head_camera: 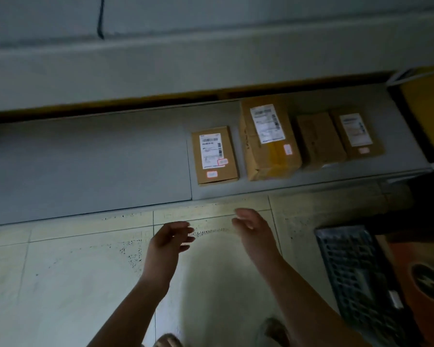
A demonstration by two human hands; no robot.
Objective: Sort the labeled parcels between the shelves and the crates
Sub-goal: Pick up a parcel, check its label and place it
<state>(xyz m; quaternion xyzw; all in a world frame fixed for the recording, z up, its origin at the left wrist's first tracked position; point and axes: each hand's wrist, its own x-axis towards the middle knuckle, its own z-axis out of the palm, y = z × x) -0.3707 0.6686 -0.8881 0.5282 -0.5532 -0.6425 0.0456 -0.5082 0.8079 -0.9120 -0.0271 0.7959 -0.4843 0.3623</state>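
Four brown cardboard parcels [283,144] lie shelved on the low grey metal shelf [85,161]. Left hand [169,237], right hand [252,225]: open, empty. Dark plastic crate [356,269] contents unclear; remaining work unknown.

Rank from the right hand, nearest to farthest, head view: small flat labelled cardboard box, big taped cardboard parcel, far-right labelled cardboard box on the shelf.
From the right hand, open and empty above the floor:
1. Small flat labelled cardboard box, shelf, up and slightly left.
2. Big taped cardboard parcel, shelf, above the hand; close to call with 1.
3. Far-right labelled cardboard box, shelf's right end.
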